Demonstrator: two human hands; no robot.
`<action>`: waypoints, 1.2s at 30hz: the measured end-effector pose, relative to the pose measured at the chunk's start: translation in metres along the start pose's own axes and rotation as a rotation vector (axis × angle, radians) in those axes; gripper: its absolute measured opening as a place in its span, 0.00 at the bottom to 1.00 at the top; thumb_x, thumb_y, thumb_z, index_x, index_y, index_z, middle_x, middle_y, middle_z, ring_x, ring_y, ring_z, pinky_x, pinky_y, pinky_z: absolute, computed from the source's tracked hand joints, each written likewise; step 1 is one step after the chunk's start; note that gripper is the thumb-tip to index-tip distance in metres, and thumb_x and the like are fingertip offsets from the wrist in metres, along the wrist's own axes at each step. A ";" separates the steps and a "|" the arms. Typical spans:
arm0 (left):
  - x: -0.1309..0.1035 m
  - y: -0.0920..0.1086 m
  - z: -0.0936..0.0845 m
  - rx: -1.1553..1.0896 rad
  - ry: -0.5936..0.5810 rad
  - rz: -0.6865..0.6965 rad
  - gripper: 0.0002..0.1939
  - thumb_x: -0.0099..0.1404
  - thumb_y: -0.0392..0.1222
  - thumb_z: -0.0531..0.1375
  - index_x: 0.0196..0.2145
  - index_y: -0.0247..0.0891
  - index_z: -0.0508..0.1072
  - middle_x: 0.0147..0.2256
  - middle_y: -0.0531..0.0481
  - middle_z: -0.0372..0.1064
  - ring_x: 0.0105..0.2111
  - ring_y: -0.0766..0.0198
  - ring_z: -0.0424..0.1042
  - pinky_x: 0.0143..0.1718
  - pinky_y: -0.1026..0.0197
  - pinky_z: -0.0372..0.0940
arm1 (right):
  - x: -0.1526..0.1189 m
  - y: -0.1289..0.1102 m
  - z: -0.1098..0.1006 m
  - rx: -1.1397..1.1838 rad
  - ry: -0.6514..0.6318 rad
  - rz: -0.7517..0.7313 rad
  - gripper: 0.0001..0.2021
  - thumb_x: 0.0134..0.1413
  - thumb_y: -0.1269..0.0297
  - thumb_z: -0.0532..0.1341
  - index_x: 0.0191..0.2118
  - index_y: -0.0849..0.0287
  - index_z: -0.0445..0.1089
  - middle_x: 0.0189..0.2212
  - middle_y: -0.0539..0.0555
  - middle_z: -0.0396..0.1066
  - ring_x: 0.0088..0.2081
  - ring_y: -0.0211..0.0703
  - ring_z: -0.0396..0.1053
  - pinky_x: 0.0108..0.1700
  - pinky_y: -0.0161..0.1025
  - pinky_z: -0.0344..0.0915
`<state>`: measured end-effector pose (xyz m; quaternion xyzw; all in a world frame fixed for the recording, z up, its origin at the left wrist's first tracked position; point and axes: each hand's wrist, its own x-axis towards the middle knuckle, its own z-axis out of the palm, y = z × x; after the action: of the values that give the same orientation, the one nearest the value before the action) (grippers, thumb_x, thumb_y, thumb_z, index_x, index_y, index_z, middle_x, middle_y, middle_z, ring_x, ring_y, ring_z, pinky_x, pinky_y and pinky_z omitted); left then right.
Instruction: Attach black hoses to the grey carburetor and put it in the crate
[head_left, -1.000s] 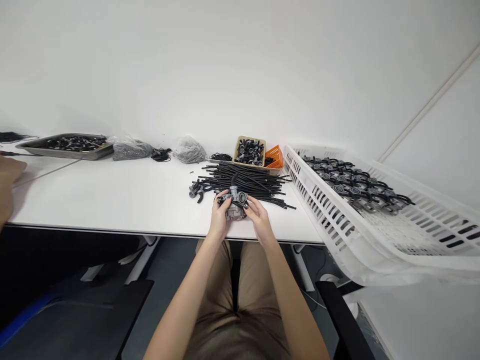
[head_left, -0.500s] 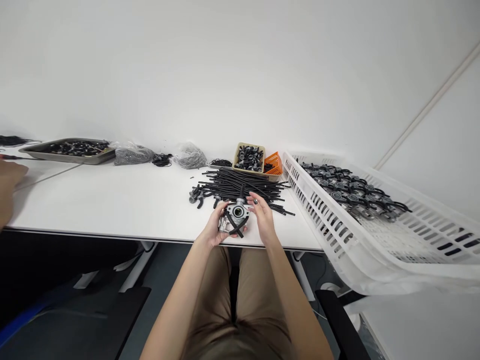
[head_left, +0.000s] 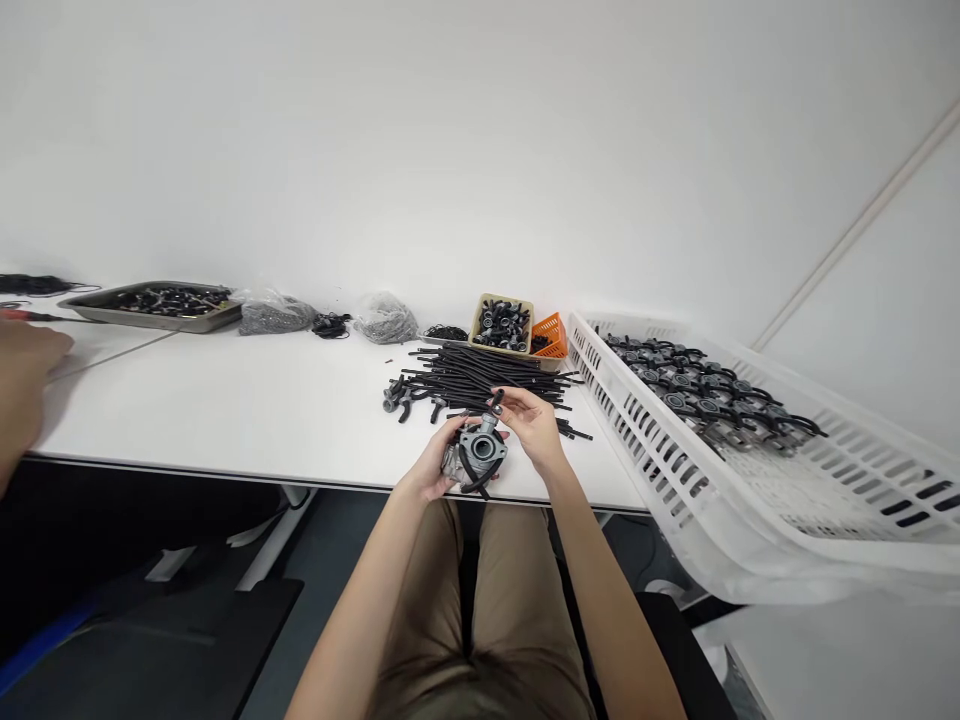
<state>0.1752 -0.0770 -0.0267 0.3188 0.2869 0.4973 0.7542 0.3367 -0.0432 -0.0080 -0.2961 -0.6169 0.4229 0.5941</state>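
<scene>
My left hand [head_left: 433, 466] is closed around a grey metal carburetor-like part [head_left: 480, 448] with black tubing looped over its front, held near the table's front edge. A short black piece [head_left: 496, 400] sticks up from the part's top. My right hand [head_left: 531, 428] pinches that black piece between thumb and fingers. Just behind the hands, a pile of black tubes [head_left: 480, 372] lies on the white table [head_left: 247, 410]. Several grey and black fittings [head_left: 397, 395] rest to the left of the pile.
A beige basket of fittings [head_left: 531, 310] and an orange basket [head_left: 553, 332] stand behind the tubes. At right is a large white crate [head_left: 720, 500] holding assembled parts. Bags [head_left: 386, 318] and a tray [head_left: 202, 322] line the wall. Another person's hand [head_left: 30, 385] is far left.
My right hand has moved in and now grips the black piece on top. The metal part has tilted and sits slightly lower in my left hand. The view has shifted slightly.
</scene>
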 end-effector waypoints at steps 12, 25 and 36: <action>0.022 -0.021 -0.001 0.109 0.220 0.334 0.22 0.57 0.54 0.67 0.46 0.41 0.73 0.49 0.47 0.71 0.44 0.60 0.73 0.36 0.66 0.70 | -0.045 0.013 0.021 -0.287 0.064 0.148 0.34 0.47 0.63 0.68 0.61 0.52 0.61 0.54 0.56 0.71 0.54 0.49 0.70 0.56 0.46 0.65; 0.013 -0.011 -0.003 0.208 -0.018 0.144 0.28 0.67 0.60 0.56 0.63 0.56 0.62 0.71 0.48 0.43 0.42 0.58 0.76 0.40 0.51 0.75 | -0.091 -0.079 -0.035 -0.851 0.040 -0.173 0.27 0.48 0.64 0.70 0.55 0.52 0.67 0.50 0.55 0.75 0.50 0.52 0.74 0.52 0.46 0.71; 0.011 -0.012 -0.001 0.263 0.007 0.126 0.24 0.71 0.51 0.56 0.60 0.39 0.65 0.65 0.40 0.58 0.50 0.50 0.74 0.45 0.50 0.76 | -0.097 -0.226 -0.190 -1.477 0.562 -0.335 0.30 0.53 0.52 0.68 0.61 0.48 0.63 0.56 0.55 0.70 0.50 0.60 0.73 0.50 0.55 0.72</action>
<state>0.1853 -0.0699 -0.0384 0.4303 0.3316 0.5032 0.6721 0.5661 -0.2004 0.1307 -0.6113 -0.6007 -0.2788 0.4333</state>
